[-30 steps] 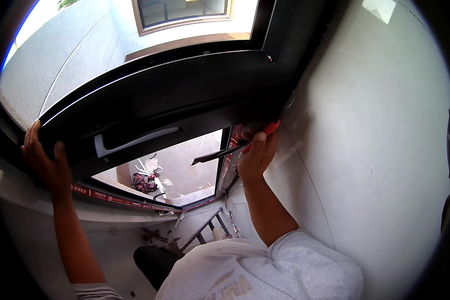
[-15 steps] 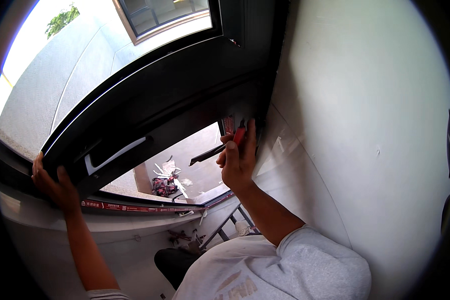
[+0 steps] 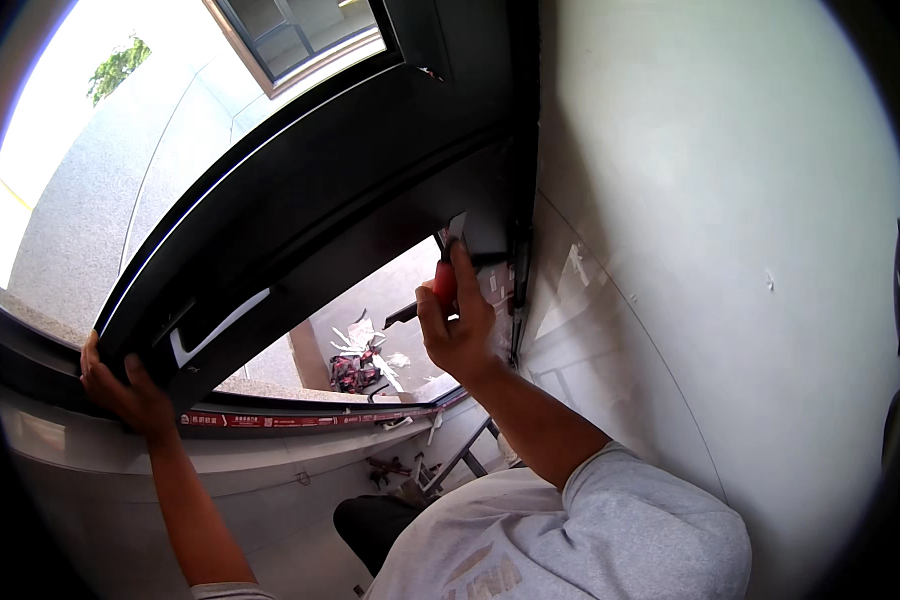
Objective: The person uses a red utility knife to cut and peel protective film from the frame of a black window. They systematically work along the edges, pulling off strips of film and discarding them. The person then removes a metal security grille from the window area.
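Observation:
A black window sash (image 3: 320, 200) tilts across the view, with a pale lever handle (image 3: 220, 328) on its near face. My left hand (image 3: 130, 395) grips the sash's left end, fingers curled round the outer edge and thumb on the near side. In front of the sash's right part, my right hand (image 3: 458, 325) is closed round a red-handled tool (image 3: 445, 284). A short, flat, pale piece like a blade sticks up past its fingertips, close to the sash; its exact kind is unclear. A dark bar (image 3: 402, 316) shows beside the right hand, partly hidden by it.
Below lies the window frame (image 3: 310, 408) with a red printed strip (image 3: 240, 420). Outside, a red-and-black bag (image 3: 355, 372) and white scraps lie on the ground. A pale wall (image 3: 720, 250) rises at right. Metal ladder rails (image 3: 460, 458) stand below my right arm.
The view has shifted slightly. My right hand has moved left along the sash, and the tool has turned so that its flat pale end shows. The left hand keeps its grip.

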`<state>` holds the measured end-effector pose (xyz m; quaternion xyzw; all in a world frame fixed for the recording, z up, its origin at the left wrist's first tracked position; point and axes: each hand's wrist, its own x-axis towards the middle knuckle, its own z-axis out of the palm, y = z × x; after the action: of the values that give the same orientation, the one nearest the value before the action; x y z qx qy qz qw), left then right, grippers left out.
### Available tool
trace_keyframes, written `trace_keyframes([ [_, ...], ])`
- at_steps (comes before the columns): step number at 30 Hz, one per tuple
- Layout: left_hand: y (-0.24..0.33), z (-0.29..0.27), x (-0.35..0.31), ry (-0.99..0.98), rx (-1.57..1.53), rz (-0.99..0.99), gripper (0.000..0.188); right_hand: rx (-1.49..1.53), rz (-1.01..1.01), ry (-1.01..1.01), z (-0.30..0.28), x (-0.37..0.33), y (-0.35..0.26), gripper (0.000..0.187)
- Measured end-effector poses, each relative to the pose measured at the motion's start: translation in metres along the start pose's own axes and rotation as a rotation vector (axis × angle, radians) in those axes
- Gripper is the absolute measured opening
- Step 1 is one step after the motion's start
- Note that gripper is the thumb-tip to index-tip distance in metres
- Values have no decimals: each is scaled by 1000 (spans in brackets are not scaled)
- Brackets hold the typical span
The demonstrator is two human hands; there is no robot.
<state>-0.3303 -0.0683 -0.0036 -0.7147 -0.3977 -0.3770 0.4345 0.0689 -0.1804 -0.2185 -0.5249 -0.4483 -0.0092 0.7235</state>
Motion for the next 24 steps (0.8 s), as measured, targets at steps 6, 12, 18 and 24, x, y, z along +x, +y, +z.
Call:
trace_keyframes([
  [6,0,1,0,12,0,12,55,-39,46,-30,-5,12,-6,76],
  [12,-1,0,0,17,-2,15,55,-68,127,-72,-3,13,-5,78],
  [18,2,0,0,6,-8,-11,57,-36,29,-16,1,24,-4,78],
  [24,-1,1,-2,7,-12,-16,58,-52,34,-80,3,16,-2,80],
])
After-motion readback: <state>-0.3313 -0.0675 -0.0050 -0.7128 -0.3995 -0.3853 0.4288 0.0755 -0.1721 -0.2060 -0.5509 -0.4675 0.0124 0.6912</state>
